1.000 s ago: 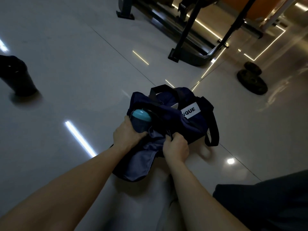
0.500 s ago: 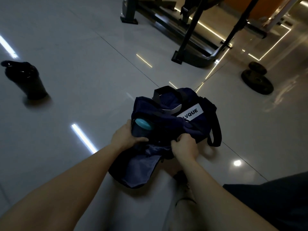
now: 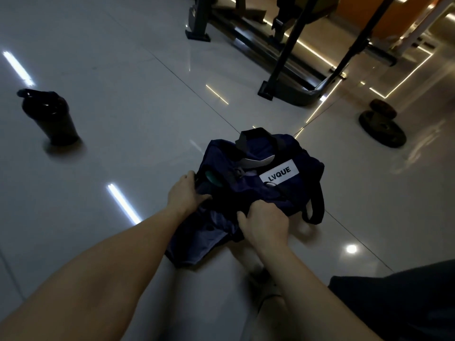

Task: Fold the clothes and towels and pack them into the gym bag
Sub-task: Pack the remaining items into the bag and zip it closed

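Glossy pale tiled floor [image 3: 128, 99] in a dim gym, with a machine frame [image 3: 290, 70] and weight plates [image 3: 382, 130] far right. A black bottle [image 3: 50, 119] stands far left, bare floor between. The navy gym bag [image 3: 305, 173] with a white LVQUE label [image 3: 279, 174] sits mid-floor, top open, teal lid [image 3: 214, 182] inside; left hand [image 3: 186, 193] grips its left edge, right hand [image 3: 264, 222] clenches its near fabric.

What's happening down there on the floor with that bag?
A person is packing a dark blue gym bag that sits on a shiny tiled floor. The left hand grips the bag's open end, where a teal-capped container is tucked in. The right hand grips the bag's fabric at its near edge. A black shaker bottle stands apart on the left, and weight plates lie beyond the bag.
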{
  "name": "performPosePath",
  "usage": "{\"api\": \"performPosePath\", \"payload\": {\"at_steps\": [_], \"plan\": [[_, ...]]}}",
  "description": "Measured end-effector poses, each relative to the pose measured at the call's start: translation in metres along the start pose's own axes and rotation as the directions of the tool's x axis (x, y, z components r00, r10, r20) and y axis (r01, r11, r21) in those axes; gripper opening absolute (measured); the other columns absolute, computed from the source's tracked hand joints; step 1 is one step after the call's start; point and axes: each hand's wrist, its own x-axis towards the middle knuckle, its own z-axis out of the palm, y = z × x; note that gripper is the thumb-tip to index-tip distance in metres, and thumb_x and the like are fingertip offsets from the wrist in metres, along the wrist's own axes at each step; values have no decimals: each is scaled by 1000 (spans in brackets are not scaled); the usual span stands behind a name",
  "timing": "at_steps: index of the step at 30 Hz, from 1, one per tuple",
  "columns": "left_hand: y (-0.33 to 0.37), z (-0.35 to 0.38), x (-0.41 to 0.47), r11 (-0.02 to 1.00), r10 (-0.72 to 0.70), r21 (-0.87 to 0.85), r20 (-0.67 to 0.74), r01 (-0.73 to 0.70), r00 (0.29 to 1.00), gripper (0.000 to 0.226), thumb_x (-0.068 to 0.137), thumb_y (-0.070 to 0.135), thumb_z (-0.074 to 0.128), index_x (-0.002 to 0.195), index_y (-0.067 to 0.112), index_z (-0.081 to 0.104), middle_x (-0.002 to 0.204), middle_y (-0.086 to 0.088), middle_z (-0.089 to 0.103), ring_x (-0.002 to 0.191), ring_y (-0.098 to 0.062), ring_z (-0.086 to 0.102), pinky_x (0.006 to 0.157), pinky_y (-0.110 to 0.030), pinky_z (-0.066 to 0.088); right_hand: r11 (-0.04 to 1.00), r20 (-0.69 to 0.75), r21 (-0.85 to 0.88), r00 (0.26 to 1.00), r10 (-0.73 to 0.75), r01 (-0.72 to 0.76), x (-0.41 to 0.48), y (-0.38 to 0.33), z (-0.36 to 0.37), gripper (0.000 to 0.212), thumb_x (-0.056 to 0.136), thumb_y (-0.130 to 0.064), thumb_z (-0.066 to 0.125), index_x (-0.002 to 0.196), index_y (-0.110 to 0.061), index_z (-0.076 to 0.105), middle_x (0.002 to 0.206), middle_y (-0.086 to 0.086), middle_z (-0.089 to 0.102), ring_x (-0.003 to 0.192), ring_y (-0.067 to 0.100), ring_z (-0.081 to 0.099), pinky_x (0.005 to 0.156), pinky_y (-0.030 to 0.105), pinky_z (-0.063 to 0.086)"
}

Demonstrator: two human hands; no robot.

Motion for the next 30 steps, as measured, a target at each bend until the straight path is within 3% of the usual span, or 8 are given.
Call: {"api": "performPosePath", "payload": {"at_steps": [4,8,11,15,19,22,26,30], "plan": [[-13,-7,6,1000,-8,-25,61,10,998,60,67,51,87,104,21,50,104,-1,64,89,-26,62,75,-40,53,929,-299,-6,886,-354,370,15,-20,-6,15,88,-29,65,91,-16,58,94,6,63,86,28,61,65,36,45],[-33,-11,7,999,-39,17,43,38,998,46,74,42,85,103,17,58,108,-3,64,92,-26,62,78,-37,52,901,20,-47,902,-431,432,53,-39,-5,58,98,-25,54,152,-18,34,161,8,28,145,31,29,115,48,31],[-39,-17,5,995,-88,-31,107,92,990,45,74,45,86,101,17,62,96,4,66,85,-21,65,74,-34,52,899,169,-20,888,-428,437,70,-49,8,64,102,-21,48,159,-19,19,168,3,13,150,30,17,116,47,31],[-32,-6,3,969,-172,-142,198,202,965,34,83,43,78,76,10,73,73,-6,73,69,-21,68,64,-32,52,895,102,68,890,-445,440,78,-58,16,63,98,-15,54,156,-22,30,164,-2,23,145,28,21,110,42,39],[-21,14,-3,686,-396,-562,245,462,885,21,88,11,72,75,-4,66,73,-20,67,68,-29,66,64,-35,50,883,24,159,892,-452,443,83,-49,18,62,91,-9,60,149,-18,41,153,-3,40,132,27,34,105,43,44],[-2,22,-10,431,-402,-739,357,518,843,14,95,-6,53,99,5,61,84,-16,63,70,-28,60,72,-41,53,863,5,199,880,-475,464,81,-45,23,63,89,-6,61,149,-14,44,152,-2,45,129,25,36,109,36,40],[-11,16,-12,330,-284,-747,504,577,816,52,100,-9,38,137,27,44,86,-12,59,70,-22,57,64,-40,51,852,55,172,859,-509,494,89,-41,17,59,93,-18,60,150,-14,44,156,-3,41,136,23,33,114,39,36],[-19,10,-2,262,-333,-776,486,574,808,20,101,1,45,104,17,56,79,-6,59,59,-14,54,50,-28,42,869,-42,138,880,-474,475,100,-43,10,45,101,-39,50,140,-16,58,152,1,46,138,25,36,113,45,33]]}}
